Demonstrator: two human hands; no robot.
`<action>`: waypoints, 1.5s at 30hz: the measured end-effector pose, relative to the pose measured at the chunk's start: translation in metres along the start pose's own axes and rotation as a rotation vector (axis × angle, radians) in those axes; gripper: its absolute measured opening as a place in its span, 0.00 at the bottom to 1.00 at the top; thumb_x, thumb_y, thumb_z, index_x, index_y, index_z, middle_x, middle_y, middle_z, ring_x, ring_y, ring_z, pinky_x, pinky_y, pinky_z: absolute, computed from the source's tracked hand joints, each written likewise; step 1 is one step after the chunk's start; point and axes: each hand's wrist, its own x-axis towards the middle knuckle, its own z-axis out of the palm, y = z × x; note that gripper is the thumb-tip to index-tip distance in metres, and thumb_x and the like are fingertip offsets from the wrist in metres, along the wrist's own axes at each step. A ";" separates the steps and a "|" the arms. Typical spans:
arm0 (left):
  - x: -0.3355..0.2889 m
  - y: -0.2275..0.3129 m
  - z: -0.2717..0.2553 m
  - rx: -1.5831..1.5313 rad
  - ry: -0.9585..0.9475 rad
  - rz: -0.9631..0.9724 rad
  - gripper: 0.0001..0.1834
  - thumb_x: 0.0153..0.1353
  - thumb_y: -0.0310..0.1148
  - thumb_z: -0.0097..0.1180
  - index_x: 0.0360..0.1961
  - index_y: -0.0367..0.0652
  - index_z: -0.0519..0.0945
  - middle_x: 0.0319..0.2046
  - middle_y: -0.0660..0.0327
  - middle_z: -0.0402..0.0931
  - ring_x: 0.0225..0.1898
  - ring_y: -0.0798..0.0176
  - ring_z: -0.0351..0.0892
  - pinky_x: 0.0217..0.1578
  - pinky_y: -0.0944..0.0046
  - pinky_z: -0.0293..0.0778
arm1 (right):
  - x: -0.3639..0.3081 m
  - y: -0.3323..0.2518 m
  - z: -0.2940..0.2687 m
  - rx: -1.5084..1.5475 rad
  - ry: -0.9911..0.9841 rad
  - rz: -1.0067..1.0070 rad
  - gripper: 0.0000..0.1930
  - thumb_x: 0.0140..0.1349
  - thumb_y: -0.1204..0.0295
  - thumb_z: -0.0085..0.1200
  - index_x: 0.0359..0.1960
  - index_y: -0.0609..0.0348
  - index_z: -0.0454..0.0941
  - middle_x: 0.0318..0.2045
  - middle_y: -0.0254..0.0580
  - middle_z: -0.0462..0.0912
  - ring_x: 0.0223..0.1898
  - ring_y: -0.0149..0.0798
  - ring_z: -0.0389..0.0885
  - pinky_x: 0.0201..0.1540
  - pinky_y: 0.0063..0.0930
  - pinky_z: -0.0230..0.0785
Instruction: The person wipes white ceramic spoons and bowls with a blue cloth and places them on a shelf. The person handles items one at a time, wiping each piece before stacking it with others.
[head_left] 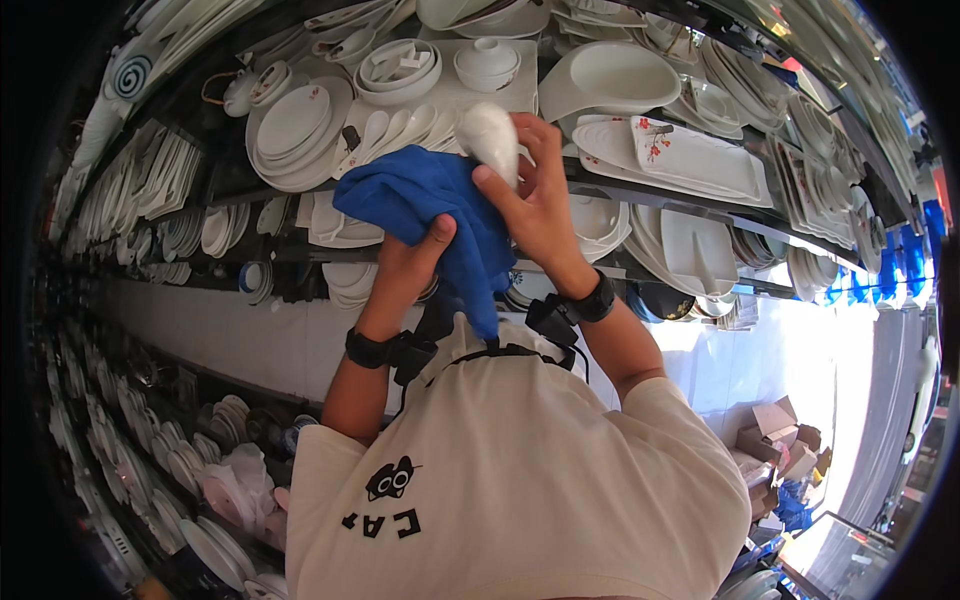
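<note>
My left hand (408, 275) is closed on a bunched blue cloth (430, 190), thumb on top. The cloth spreads up and left, and one end hangs down toward my chest. My right hand (535, 190) grips a glossy white ceramic piece (488, 135) with a rounded, spoon-like end; its lower part is hidden by the cloth and fingers. Cloth and ceramic piece touch. Just beyond them, several white soup spoons (398, 125) lie in a row on the shelf. A stack of white plates (293, 122) stands left of the spoons.
Nested white bowls (398, 72) and a lidded white bowl (487, 62) sit farther back. A large white dish (608, 78) and rectangular flowered plates (690, 152) lie to the right. More dishes fill the lower shelf. Cardboard boxes (775, 435) stand at the lower right.
</note>
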 end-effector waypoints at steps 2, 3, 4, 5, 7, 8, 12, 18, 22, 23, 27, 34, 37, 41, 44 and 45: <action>0.004 -0.005 0.005 0.021 0.021 0.033 0.35 0.63 0.51 0.57 0.61 0.36 0.64 0.54 0.56 0.70 0.54 0.62 0.70 0.55 0.62 0.68 | -0.005 -0.002 0.010 0.038 -0.021 0.045 0.23 0.64 0.68 0.55 0.59 0.57 0.65 0.50 0.41 0.73 0.37 0.30 0.76 0.42 0.25 0.71; 0.006 -0.007 0.006 0.032 0.030 0.051 0.36 0.64 0.52 0.55 0.62 0.36 0.62 0.55 0.56 0.68 0.55 0.62 0.70 0.55 0.61 0.69 | -0.007 0.001 0.012 0.012 -0.011 0.070 0.22 0.64 0.68 0.54 0.59 0.57 0.66 0.49 0.41 0.74 0.37 0.30 0.75 0.42 0.25 0.70; 0.009 -0.008 0.005 0.031 0.048 0.050 0.37 0.64 0.53 0.55 0.63 0.37 0.62 0.55 0.56 0.68 0.55 0.63 0.70 0.55 0.62 0.69 | -0.010 0.007 0.012 -0.015 -0.001 0.094 0.22 0.65 0.68 0.54 0.59 0.57 0.66 0.48 0.41 0.75 0.37 0.30 0.75 0.41 0.24 0.69; 0.011 -0.008 0.003 0.028 0.071 0.049 0.37 0.64 0.54 0.54 0.63 0.37 0.62 0.55 0.56 0.68 0.55 0.63 0.70 0.54 0.62 0.70 | -0.011 0.009 0.014 -0.043 0.005 0.122 0.21 0.65 0.68 0.53 0.59 0.57 0.67 0.47 0.42 0.75 0.37 0.30 0.75 0.40 0.24 0.69; 0.013 -0.005 0.001 -0.023 0.119 0.013 0.38 0.63 0.56 0.54 0.63 0.37 0.61 0.55 0.57 0.68 0.54 0.64 0.70 0.53 0.63 0.70 | -0.013 0.007 0.014 -0.180 -0.015 0.075 0.21 0.64 0.67 0.56 0.57 0.57 0.69 0.46 0.47 0.77 0.37 0.36 0.74 0.39 0.27 0.68; 0.011 0.008 0.003 -0.071 0.145 -0.025 0.39 0.63 0.57 0.54 0.63 0.37 0.61 0.54 0.57 0.68 0.54 0.64 0.71 0.53 0.64 0.71 | -0.012 0.003 0.012 -0.243 -0.046 0.030 0.21 0.63 0.67 0.57 0.57 0.57 0.70 0.47 0.48 0.77 0.37 0.38 0.74 0.40 0.28 0.68; 0.014 0.017 -0.004 -0.194 0.275 -0.036 0.33 0.64 0.55 0.54 0.58 0.40 0.66 0.47 0.61 0.70 0.48 0.67 0.73 0.48 0.67 0.72 | -0.022 -0.002 0.008 -0.370 -0.149 -0.024 0.23 0.57 0.69 0.63 0.54 0.56 0.72 0.48 0.51 0.76 0.39 0.49 0.75 0.43 0.33 0.69; 0.013 0.016 -0.027 -0.312 0.219 -0.174 0.34 0.63 0.55 0.56 0.57 0.38 0.66 0.45 0.60 0.71 0.46 0.67 0.74 0.45 0.65 0.75 | -0.041 0.002 0.015 -0.439 -0.262 -0.136 0.33 0.48 0.73 0.67 0.58 0.53 0.68 0.49 0.50 0.75 0.46 0.54 0.76 0.46 0.36 0.71; 0.004 0.004 -0.029 -0.255 0.212 -0.215 0.38 0.62 0.58 0.54 0.60 0.37 0.65 0.49 0.57 0.73 0.48 0.64 0.76 0.47 0.64 0.75 | -0.036 0.005 0.018 -0.420 -0.211 -0.064 0.35 0.47 0.74 0.65 0.60 0.49 0.67 0.51 0.52 0.75 0.45 0.53 0.78 0.43 0.36 0.74; 0.004 0.001 -0.030 -0.215 0.195 -0.211 0.40 0.62 0.60 0.52 0.61 0.36 0.65 0.50 0.56 0.73 0.48 0.62 0.77 0.48 0.64 0.75 | -0.033 0.004 0.016 -0.395 -0.199 -0.010 0.36 0.46 0.74 0.66 0.61 0.49 0.67 0.51 0.52 0.75 0.44 0.52 0.79 0.43 0.35 0.74; -0.009 -0.005 -0.031 -0.185 0.000 -0.268 0.37 0.61 0.53 0.59 0.60 0.35 0.65 0.51 0.56 0.72 0.53 0.62 0.73 0.52 0.61 0.71 | -0.013 0.012 -0.001 -0.403 -0.189 0.185 0.37 0.45 0.67 0.65 0.61 0.49 0.67 0.39 0.51 0.81 0.32 0.44 0.81 0.37 0.31 0.75; -0.012 0.005 -0.056 0.070 -0.248 -0.197 0.36 0.57 0.47 0.66 0.59 0.37 0.66 0.52 0.57 0.72 0.54 0.63 0.70 0.57 0.62 0.66 | 0.040 0.024 -0.035 -0.868 -0.109 0.101 0.33 0.43 0.63 0.63 0.56 0.52 0.71 0.29 0.57 0.82 0.33 0.54 0.83 0.39 0.40 0.75; -0.013 0.007 -0.078 0.015 -0.193 -0.176 0.36 0.57 0.46 0.66 0.59 0.37 0.66 0.52 0.58 0.72 0.56 0.63 0.69 0.58 0.61 0.64 | 0.060 0.034 -0.041 -1.080 -0.150 0.112 0.32 0.45 0.62 0.61 0.57 0.51 0.71 0.25 0.53 0.82 0.28 0.50 0.83 0.37 0.37 0.75; -0.010 0.003 -0.108 -0.085 -0.101 -0.226 0.34 0.59 0.44 0.64 0.59 0.36 0.66 0.52 0.59 0.72 0.55 0.63 0.70 0.58 0.61 0.64 | 0.081 0.044 -0.036 -1.111 -0.186 0.241 0.33 0.41 0.58 0.64 0.52 0.54 0.74 0.30 0.58 0.83 0.36 0.58 0.82 0.43 0.44 0.75; -0.015 0.003 -0.128 -0.150 -0.048 -0.240 0.31 0.62 0.42 0.62 0.60 0.36 0.66 0.50 0.60 0.72 0.53 0.63 0.70 0.57 0.61 0.65 | 0.086 0.054 -0.027 -1.162 -0.170 0.225 0.34 0.41 0.57 0.64 0.53 0.54 0.74 0.30 0.58 0.83 0.36 0.59 0.82 0.43 0.44 0.75; -0.015 0.001 -0.135 -0.172 -0.036 -0.256 0.31 0.62 0.42 0.62 0.60 0.36 0.65 0.51 0.60 0.71 0.53 0.63 0.70 0.57 0.61 0.65 | 0.088 0.052 -0.026 -1.173 -0.169 0.238 0.34 0.41 0.58 0.64 0.54 0.53 0.73 0.30 0.58 0.82 0.36 0.58 0.82 0.43 0.42 0.75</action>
